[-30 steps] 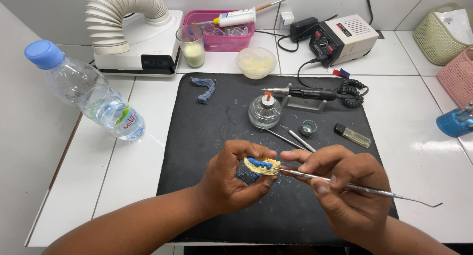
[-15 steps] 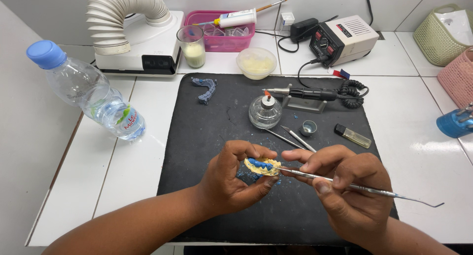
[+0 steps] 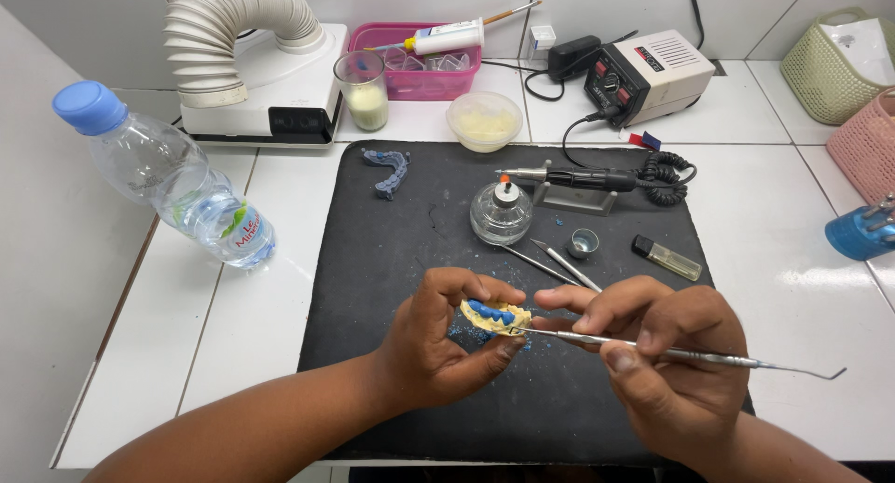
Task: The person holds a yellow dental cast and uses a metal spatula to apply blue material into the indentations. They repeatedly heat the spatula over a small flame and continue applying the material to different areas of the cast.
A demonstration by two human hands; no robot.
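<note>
The left hand (image 3: 438, 343) has its grip closed narrowly around a small yellow dental cast (image 3: 496, 317) with blue wax teeth along its arch; thumb below, fingers curled over the top, so the cast sits between the fingertips just above the black mat (image 3: 392, 259). The right hand (image 3: 667, 371) pinches a thin metal carving tool (image 3: 690, 355) like a pen, grip tight on the shaft, with the tool's near tip touching the cast's right edge and its far hooked end pointing out to the right over the white tiles. Blue crumbs lie scattered on the mat under the cast.

Farther back on the mat stand a small glass spirit lamp (image 3: 501, 214), 2 loose metal probes (image 3: 559, 262), a little metal cup (image 3: 584, 243), a lighter (image 3: 667, 257) and a grey-blue jaw model (image 3: 389, 170). A black handpiece (image 3: 583, 178) rests on a holder at the mat's rear edge, its coiled cord running to a beige control box (image 3: 648, 73).

The surface (image 3: 233, 324) is white tile. On it, to the left, lies a plastic water bottle (image 3: 168, 180) with a blue cap, tilted. Behind it sits a white extractor unit (image 3: 270, 82) with a ribbed hose, then a glass of pale liquid (image 3: 364, 91), a pink tray (image 3: 415, 59) and a round bowl of yellowish material (image 3: 484, 121). At the right edge are a green basket (image 3: 839, 59), a pink basket (image 3: 867, 143) and a blue object (image 3: 858, 233), only partly in view.
</note>
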